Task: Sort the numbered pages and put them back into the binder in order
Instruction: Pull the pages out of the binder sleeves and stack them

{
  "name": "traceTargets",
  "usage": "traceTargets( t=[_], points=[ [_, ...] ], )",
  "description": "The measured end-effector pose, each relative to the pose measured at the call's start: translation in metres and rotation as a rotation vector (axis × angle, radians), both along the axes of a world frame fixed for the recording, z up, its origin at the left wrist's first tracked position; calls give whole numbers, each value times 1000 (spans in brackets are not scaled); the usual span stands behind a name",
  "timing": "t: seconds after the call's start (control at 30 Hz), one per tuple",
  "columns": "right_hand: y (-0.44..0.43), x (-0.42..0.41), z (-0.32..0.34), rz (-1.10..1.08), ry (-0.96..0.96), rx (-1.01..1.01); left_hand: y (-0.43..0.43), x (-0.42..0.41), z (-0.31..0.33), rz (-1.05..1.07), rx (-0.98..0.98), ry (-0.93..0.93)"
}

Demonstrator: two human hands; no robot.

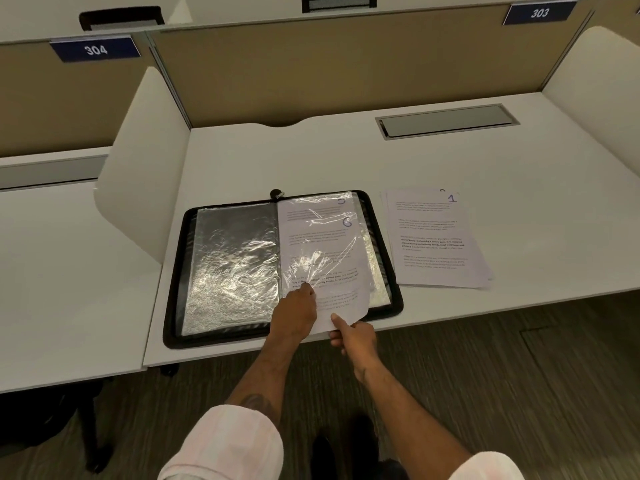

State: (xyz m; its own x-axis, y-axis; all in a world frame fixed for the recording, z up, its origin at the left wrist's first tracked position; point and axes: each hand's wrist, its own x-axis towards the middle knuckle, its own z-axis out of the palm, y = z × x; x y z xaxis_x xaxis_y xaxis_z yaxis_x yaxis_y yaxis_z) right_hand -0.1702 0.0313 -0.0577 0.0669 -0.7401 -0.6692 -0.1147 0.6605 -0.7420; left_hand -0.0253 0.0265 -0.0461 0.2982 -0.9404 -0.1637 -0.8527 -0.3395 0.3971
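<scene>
the binder lies open on the desk, spine running near to far. its left half shows bare plastic pockets. on the right half a page marked 6 sits partly under a clear sleeve, far end covered by the plastic, near end sticking out past the binder's rim and over the desk edge. its long axis runs near to far, tilted a little so the near end swings right.

the left hand has its fingers curled down on the sleeve's near lip beside the spine and seems to pinch the crumpled plastic there. the right hand pinches the page's near corner, thumb on top and fingers under. the two hands are just beside each other, left a little farther in.

the rest of the pages lie in a stack on the desk just right of the binder, a sheet marked 1 on top.

the move turns on that axis: the sheet can only slide along the sleeve's length, far or near, while the left hand keeps the lip steady. the right hand is the nearer one to the stack. the tilt looks likely to snag a far corner unless squared first.
</scene>
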Motion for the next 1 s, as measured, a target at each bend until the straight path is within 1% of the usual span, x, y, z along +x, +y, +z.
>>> traceTargets(
  t=[0.17, 0.37, 0.53, 0.63, 0.73, 0.83, 1.0],
  points=[
    [-1, -1, 5, 81, 103, -62, 1, 0, 0, 17, -18, 17],
    [18, -9, 15, 239, 173, -182, -4, -13, 18, -47, -103, -45],
    [40, -11, 30, 453, 353, -329, -15, -14, 37, -120, -164, -64],
    [48, -17, 41, 544, 459, -420, -22, -15, 48, -147, -246, -86],
    [53, -21, 54, 595, 578, -495, -24, -16, 60, -103, -309, -96],
    [65, -30, 61, 635, 757, -699, -18, -15, 70, -36, -331, -127],
    [84, -57, 61, 657, 728, -966, 5, -13, 77, 138, -348, -145]
  ],
)
